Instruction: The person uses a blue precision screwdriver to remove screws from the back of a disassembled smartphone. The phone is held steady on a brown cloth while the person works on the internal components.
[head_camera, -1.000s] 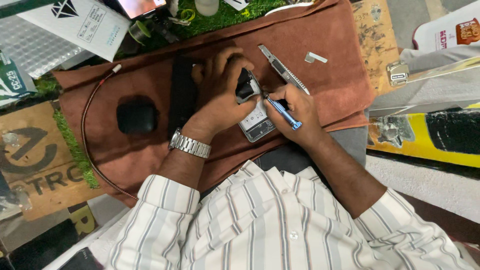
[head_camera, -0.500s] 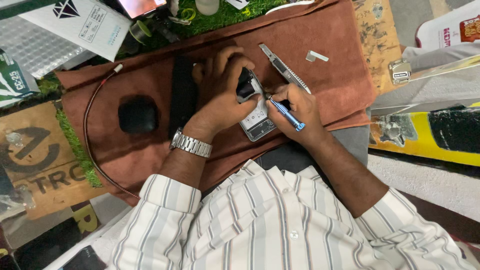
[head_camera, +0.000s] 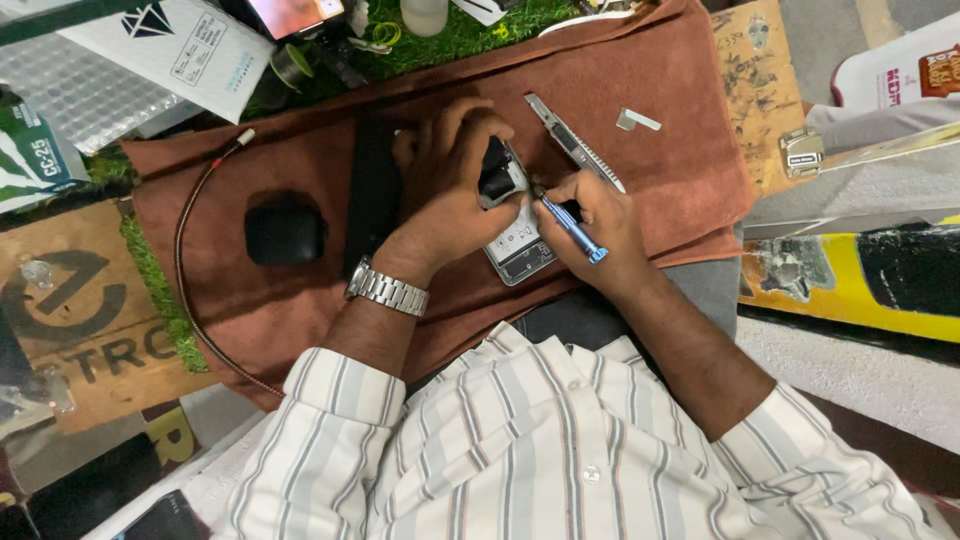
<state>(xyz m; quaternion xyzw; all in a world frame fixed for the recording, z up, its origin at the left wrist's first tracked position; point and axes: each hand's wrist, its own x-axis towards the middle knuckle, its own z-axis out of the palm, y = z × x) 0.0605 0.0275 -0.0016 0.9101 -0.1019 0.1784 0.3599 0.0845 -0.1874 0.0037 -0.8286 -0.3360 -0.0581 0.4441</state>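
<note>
2 hands work over the opened phone (head_camera: 520, 240), which lies back-up on the brown towel (head_camera: 680, 110) spread over the counter. Left hand (head_camera: 455, 180) clamps down on the upper part of the phone, its grip pressed together over the dark camera end, wrist bearing a steel watch (head_camera: 388, 290). Right hand (head_camera: 600, 215) pinches a blue precision screwdriver (head_camera: 568, 225) like a pen, tip set at the phone's edge just beside the left fingers.

Compared with 1 second ago, little has shifted: the screwdriver sits at nearly the same angle and the tip has stayed at the same spot, while the left hand holds the same clamp. That steadiness suggests the work on this 1 spot, probably a screw, is ongoing rather than finished.

Just beyond the right hand a silver utility knife (head_camera: 572, 140) lies on the towel, with a small metal piece (head_camera: 637, 120) further out. A black earbud case (head_camera: 284, 233) and a looping cable (head_camera: 190, 290) lie to the left, well apart from the phone
</note>
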